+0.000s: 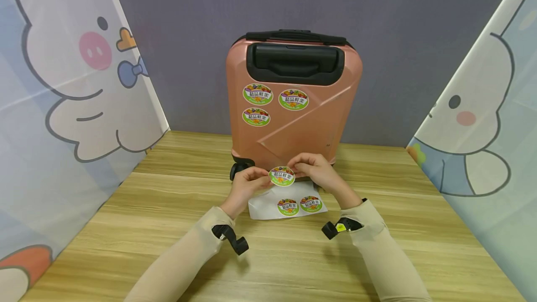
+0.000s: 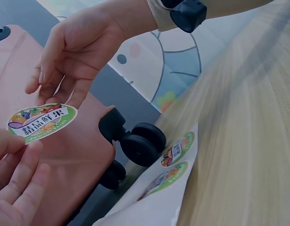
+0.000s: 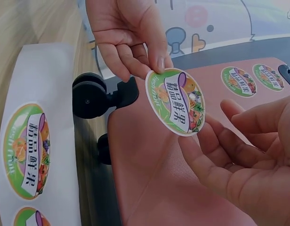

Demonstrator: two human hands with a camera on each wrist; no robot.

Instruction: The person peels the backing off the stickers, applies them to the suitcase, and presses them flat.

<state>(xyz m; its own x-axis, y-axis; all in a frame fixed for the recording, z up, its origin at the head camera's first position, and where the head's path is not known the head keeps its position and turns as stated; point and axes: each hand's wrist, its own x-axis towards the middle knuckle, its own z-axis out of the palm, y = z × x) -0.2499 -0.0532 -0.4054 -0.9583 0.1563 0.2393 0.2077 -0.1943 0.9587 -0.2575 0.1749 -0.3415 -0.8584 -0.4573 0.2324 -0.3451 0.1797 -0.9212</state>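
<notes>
My left hand (image 1: 248, 184) pinches the left edge of an oval fruit sticker (image 1: 281, 176) between thumb and fingers, as the right wrist view shows. The sticker is held in the air, its printed face up, in front of a pink suitcase (image 1: 289, 139). At its other edge is my right hand (image 1: 315, 171); its fingers touch the edge from beneath while the thumb (image 3: 229, 109) stands apart from it. Below the hands lies a white backing sheet (image 1: 264, 206) with two stickers (image 1: 288, 207) on its near right part.
Three matching stickers (image 1: 258, 94) are on the upper left of the suitcase's face. The suitcase stands upright at the back of the wooden table (image 1: 168, 227), with black wheels (image 2: 140, 143) at its base. Cartoon-printed cloths (image 1: 84, 106) flank both sides.
</notes>
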